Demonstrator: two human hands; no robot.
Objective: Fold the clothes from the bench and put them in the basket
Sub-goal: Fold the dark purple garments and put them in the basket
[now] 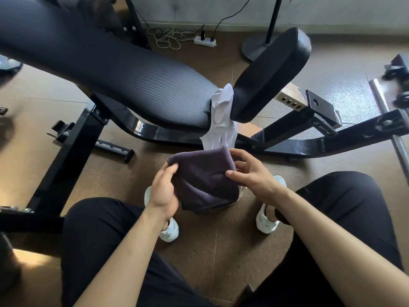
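Your left hand [162, 191] grips the left edge of the purple-grey garment [203, 173], and your right hand [250, 173] pinches its right edge, thumb on top. The half-folded bundle hangs in the air between your knees. Square the edges and press the fold flat before letting go. A white garment [221, 120] hangs wedged between the table [132, 80] pads. No basket shows.

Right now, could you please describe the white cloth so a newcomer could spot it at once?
Find the black bench. The white cloth hangs from the gap between its long pad and short pad. Unlike the dark cloth held just below, it is white and nobody holds it.
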